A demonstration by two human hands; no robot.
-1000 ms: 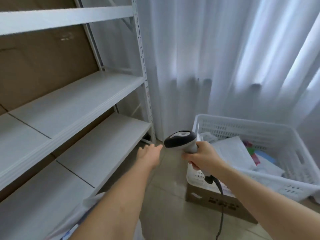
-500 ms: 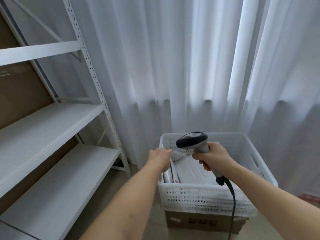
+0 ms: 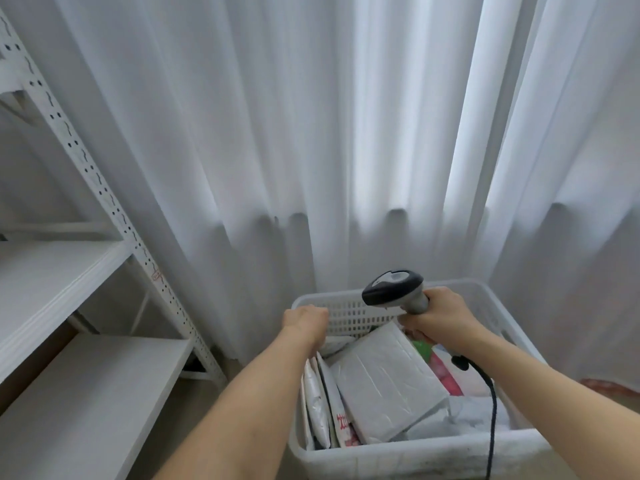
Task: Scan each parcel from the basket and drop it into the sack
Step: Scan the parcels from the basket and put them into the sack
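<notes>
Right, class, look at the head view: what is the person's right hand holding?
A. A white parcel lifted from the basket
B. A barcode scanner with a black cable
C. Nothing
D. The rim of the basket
B: the right hand is wrapped round the grip of the barcode scanner, its black cable trailing down past the white basket, while the parcels lie untouched inside it.

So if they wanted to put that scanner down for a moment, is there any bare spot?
Yes: the white shelves left of the basket show bare boards. The basket is crowded with parcels, and both hands work over it.
</notes>
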